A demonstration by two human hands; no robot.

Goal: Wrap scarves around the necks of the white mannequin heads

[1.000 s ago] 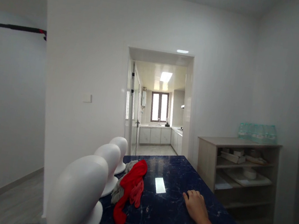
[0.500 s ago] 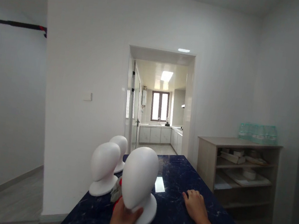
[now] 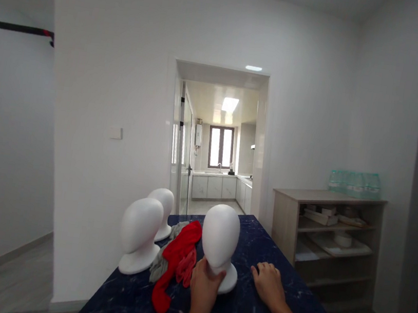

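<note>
Newly moved white egg-shaped head (image 3: 220, 236): was singled out, three o'clock of crumpled red cloth (image 3: 178, 256).
Left hand (image 3: 206, 283): curled round its neck.
Right hand (image 3: 269, 283): lay half-open, empty.

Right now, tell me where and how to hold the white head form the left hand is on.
Best, I'd say, low down from the near side, thumb on the right, where the head form narrows between its rounded top and flared base. It is upright, and the broad, smooth top looks harder to wrap. The left hand is there, hiding part of that stretch.
</note>
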